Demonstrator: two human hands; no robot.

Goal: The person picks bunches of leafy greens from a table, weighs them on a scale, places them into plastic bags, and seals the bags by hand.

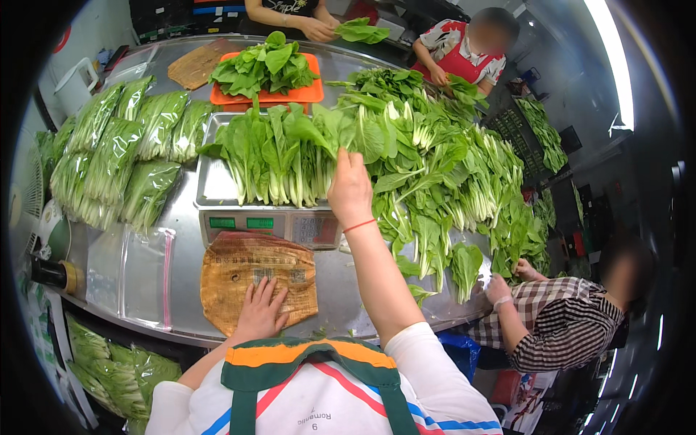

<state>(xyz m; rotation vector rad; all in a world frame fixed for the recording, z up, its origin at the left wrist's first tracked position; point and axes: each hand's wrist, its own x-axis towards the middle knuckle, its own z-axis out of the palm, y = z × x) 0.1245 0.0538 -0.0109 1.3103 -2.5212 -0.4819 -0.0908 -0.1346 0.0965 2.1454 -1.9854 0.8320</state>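
Note:
My left hand (263,310) lies flat, fingers apart, on a brown woven plastic sack (228,283) that bears print. At the right end of a metal tray (215,187), my right hand (350,187) has its fingers closed at a leafy green (326,130); the thumb side is hidden. Stalks of leafy greens (272,157) stand side by side in the tray, white ends towards me. Beneath the tray is a digital scale (272,225) with lit green displays. To the right, a large heap of loose greens (451,163) spreads over the metal table (337,293).
Bagged greens (114,157) are stacked at left, above clear zip bags (144,277). An orange tray (293,95) with greens stands behind the scale. Co-workers' hands (318,28) handle greens across the table and at right. More bagged greens (119,375) sit below the table's left edge.

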